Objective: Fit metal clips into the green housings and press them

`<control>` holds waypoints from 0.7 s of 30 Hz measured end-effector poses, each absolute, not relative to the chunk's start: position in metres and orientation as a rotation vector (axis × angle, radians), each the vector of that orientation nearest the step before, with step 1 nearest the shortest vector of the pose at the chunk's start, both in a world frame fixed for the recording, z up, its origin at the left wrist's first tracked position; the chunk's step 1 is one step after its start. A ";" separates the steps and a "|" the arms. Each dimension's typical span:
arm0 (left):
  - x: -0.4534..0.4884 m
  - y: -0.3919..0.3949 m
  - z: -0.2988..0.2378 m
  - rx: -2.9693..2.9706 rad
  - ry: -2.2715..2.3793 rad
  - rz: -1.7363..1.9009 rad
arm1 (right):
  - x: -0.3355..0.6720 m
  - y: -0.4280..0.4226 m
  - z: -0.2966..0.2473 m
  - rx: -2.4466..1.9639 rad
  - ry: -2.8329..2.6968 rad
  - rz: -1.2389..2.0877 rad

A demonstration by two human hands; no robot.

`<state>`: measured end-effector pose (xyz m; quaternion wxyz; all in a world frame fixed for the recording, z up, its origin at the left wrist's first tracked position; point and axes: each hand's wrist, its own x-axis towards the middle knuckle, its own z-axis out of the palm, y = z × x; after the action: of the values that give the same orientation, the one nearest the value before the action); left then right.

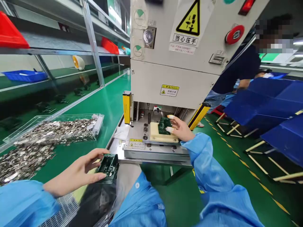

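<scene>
My left hand [91,168] grips a dark green plastic housing [110,167] between thumb and fingers, its open side with inner ribs facing up. It is held over a black bag [97,198] by my lap. At the press, my right hand [180,127] has its thumb and fingers, some with pale fingertip covers, on a second dark green housing [164,125]. That piece sits on the cream fixture block [156,136], which is mounted on the metal base plate [151,154] under the machine head. Whether it is fully seated I cannot tell.
The grey press [172,78] stands ahead, flanked by yellow side guards [127,108]. A clear tray [98,126] of small metal parts lies on the green bench at left, with a loose heap [26,160] beside it. Another person [248,63] is at right, near blue bins [255,97].
</scene>
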<state>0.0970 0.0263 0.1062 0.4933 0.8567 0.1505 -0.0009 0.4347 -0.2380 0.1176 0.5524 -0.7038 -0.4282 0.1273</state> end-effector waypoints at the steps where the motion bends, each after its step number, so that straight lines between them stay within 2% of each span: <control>1: 0.098 0.026 0.105 2.054 0.365 -0.001 | 0.436 -0.238 0.119 -1.678 -1.023 0.304; 10: 0.132 0.022 0.069 1.855 0.323 0.000 | 0.433 -0.242 0.122 -1.838 -1.109 0.231; 13: 0.148 0.023 0.056 1.792 0.293 -0.015 | 0.425 -0.269 0.099 -1.927 -0.876 -0.047; 16: 0.158 0.032 0.036 1.729 0.294 -0.033 | 0.411 -0.314 0.062 -1.890 -0.309 -0.276; 21: 0.168 0.046 -0.012 1.626 0.369 0.162 | 0.391 -0.370 0.005 -1.862 -0.055 -0.308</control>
<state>0.1683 0.0460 -0.0116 0.6694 0.7211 0.1636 0.0716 0.3911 -0.3704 0.0046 0.5863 -0.7989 -0.0234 -0.1322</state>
